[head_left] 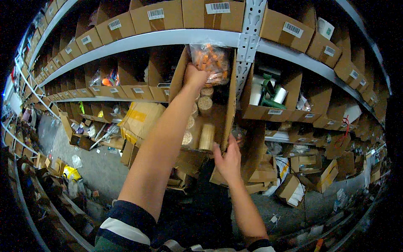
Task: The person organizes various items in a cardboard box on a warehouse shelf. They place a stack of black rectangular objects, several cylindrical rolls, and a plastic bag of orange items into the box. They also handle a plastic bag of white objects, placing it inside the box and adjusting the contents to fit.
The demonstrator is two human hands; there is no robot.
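Clear plastic bag of small orange pieces, pinched by the fingers of the left hand: grasped, its release apparently left to do.
One bag, just beyond those fingers; one long brown cardboard box, its near corner clasped by the right hand's fingers; about six pale cylindrical bundles between both hands' fingers.

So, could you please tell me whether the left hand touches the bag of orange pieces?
Touching: the head view shows the left hand holding the bag of orange pieces by its lower left side.
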